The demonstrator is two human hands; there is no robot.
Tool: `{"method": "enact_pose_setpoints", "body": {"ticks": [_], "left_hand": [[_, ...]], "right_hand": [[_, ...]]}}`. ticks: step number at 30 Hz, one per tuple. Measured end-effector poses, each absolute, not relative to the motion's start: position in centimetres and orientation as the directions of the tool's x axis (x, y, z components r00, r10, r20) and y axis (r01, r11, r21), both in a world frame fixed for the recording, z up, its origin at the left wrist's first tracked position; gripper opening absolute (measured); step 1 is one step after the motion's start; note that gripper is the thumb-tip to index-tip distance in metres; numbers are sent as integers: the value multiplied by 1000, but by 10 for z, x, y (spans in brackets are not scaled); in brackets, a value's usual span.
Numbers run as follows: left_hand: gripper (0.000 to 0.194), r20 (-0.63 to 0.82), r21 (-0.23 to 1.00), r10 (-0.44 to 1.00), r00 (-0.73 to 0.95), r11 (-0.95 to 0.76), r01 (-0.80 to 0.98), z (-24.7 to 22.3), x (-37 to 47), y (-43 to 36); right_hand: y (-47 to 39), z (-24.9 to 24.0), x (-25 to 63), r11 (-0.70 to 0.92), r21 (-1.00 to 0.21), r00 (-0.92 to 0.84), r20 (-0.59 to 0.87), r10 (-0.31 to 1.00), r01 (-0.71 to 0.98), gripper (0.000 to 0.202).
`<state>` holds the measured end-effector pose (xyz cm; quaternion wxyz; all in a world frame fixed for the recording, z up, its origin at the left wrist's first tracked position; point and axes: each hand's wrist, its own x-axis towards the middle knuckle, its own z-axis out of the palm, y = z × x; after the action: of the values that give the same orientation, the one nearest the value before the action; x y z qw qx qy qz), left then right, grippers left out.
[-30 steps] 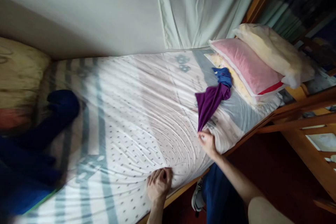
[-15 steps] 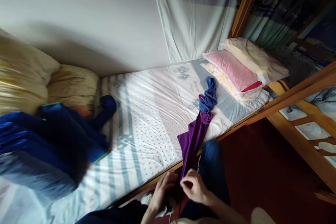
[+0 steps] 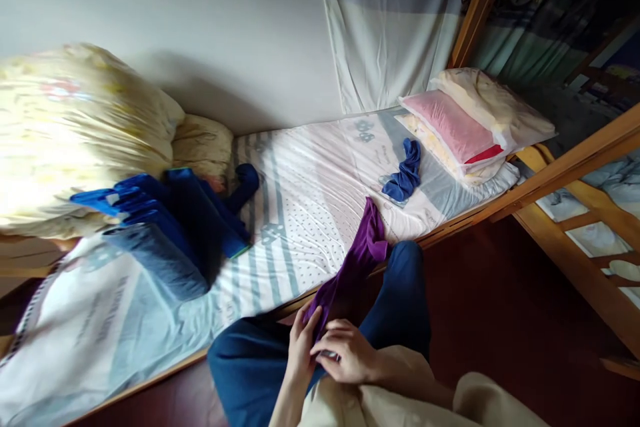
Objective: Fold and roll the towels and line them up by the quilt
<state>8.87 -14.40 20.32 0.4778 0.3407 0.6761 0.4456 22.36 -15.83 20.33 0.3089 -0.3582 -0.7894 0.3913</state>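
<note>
A long purple garment [image 3: 353, 267] stretches from the bed edge down to my lap. My left hand [image 3: 301, 337] is closed around its near end. Right beside it, my right hand [image 3: 347, 350] has its fingers curled in a pinch at the same end; the fingertips partly hide the cloth there. The garment's far end lies loosely on the mattress, next to my right knee. Further along the bed is a crumpled blue cloth [image 3: 405, 173], apart from the purple one.
Folded blue clothes [image 3: 185, 213] and rolled jeans [image 3: 160, 260] lie at left on the patterned sheet [image 3: 295, 207], below a large yellow pillow [image 3: 85, 133]. Bagged pink bedding [image 3: 450, 130] is stacked at the far right. A wooden rail [image 3: 565, 177] crosses at right.
The purple garment has been drawn towards me, off the blue cloth, which stays on the bed. My left hand has closed on the garment. The view has shifted left.
</note>
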Motion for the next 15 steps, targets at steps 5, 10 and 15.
{"method": "enact_pose_setpoints", "body": {"ticks": [5, 10, 15], "left_hand": [[64, -384, 910, 898, -213, 408, 78, 235, 79, -146], [57, -404, 902, 914, -38, 405, 148, 268, 76, -162], [49, -374, 909, 925, 62, 353, 224, 292, 69, -176]], "right_hand": [[-173, 195, 242, 302, -886, -246, 224, 943, 352, 47], [-132, 202, 282, 275, -788, -152, 229, 961, 551, 70], [-76, 210, 294, 450, -637, -409, 223, 885, 627, 51]]}}
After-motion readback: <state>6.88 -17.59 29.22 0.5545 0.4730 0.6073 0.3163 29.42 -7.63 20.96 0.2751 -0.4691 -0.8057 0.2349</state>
